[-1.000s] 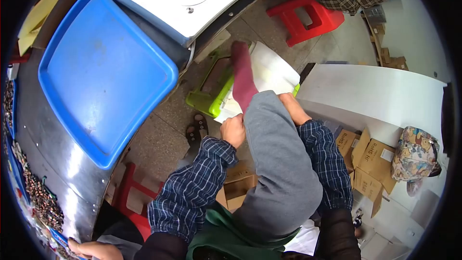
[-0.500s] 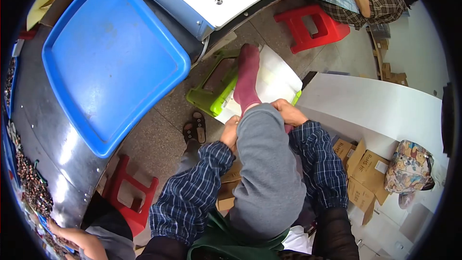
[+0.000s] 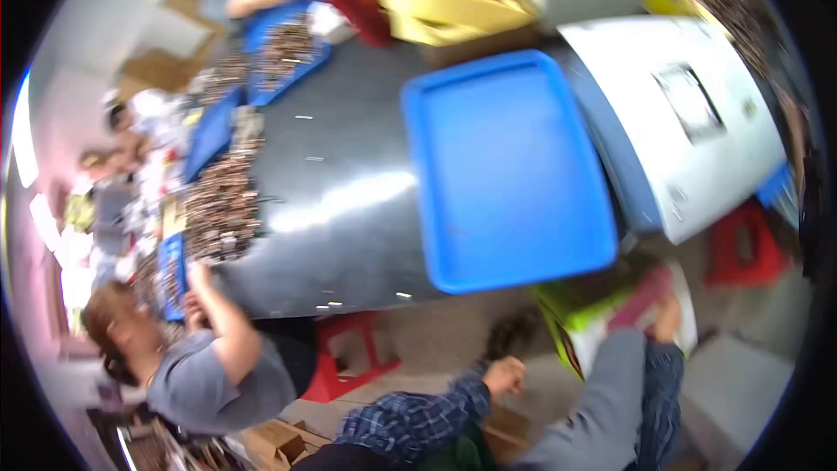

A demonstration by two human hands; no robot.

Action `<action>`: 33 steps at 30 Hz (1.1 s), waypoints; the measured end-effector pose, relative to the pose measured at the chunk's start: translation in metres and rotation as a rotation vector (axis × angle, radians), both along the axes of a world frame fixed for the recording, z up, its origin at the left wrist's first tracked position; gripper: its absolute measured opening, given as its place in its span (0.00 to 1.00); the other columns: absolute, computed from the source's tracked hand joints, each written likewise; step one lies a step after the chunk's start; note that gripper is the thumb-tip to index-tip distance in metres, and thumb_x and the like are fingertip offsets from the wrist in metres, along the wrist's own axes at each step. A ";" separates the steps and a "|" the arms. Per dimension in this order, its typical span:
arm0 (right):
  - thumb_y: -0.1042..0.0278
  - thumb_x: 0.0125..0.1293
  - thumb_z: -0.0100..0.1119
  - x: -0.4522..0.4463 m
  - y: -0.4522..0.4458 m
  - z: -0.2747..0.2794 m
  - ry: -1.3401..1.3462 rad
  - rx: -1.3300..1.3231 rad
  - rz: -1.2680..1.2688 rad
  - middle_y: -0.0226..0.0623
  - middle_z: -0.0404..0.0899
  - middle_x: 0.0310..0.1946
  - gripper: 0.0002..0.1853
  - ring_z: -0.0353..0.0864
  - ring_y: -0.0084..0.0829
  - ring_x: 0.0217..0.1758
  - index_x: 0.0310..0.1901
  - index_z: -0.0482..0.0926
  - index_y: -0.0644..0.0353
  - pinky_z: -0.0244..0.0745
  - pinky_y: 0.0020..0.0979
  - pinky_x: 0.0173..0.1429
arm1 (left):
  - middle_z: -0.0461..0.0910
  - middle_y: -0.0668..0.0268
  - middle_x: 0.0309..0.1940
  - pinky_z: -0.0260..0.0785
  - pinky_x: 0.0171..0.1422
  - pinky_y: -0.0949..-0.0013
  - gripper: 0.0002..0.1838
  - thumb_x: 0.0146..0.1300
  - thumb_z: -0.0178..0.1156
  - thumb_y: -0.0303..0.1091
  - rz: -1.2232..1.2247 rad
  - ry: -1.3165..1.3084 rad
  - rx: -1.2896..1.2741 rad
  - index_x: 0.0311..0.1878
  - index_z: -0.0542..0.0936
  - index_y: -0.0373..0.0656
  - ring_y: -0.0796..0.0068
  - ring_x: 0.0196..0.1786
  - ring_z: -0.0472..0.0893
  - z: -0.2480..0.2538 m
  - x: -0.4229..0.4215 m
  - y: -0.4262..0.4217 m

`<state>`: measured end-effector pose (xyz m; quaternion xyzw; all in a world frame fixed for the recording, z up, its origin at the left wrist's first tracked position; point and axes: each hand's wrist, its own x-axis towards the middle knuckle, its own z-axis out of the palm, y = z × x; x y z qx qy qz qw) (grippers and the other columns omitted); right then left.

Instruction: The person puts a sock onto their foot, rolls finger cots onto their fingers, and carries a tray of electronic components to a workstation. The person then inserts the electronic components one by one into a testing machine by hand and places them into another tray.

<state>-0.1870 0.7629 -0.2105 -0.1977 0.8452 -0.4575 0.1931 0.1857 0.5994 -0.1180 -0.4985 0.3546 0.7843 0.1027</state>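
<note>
My left hand is held away from the leg, over the floor. Its fingers look curled in, with no object visible in them. Beside the lower leg, my right hand lies against or close to the maroon sock, near the cuff of the grey trouser leg. Blur hides whether those fingers grip cloth. The socked foot rests over a green stool with a white sheet on it. Both forearms wear dark blue checked sleeves.
A blue tray lies on the dark metal table, beside a white machine. Many small brown parts are piled at the left. A co-worker sits there near a red stool. Another red stool stands at right.
The view has swung left and up, showing more table and other people. My left hand has come off the trouser leg. My right hand remains by the lower leg.
</note>
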 end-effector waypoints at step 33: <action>0.65 0.56 0.58 0.322 -0.070 0.229 -1.172 0.318 0.246 0.37 0.73 0.21 0.13 0.70 0.23 0.21 0.40 0.75 0.63 0.65 0.23 0.24 | 0.75 0.61 0.19 0.66 0.25 0.73 0.03 0.51 0.55 0.24 0.505 -0.073 -1.479 0.30 0.77 0.37 0.74 0.20 0.74 0.117 0.006 -0.178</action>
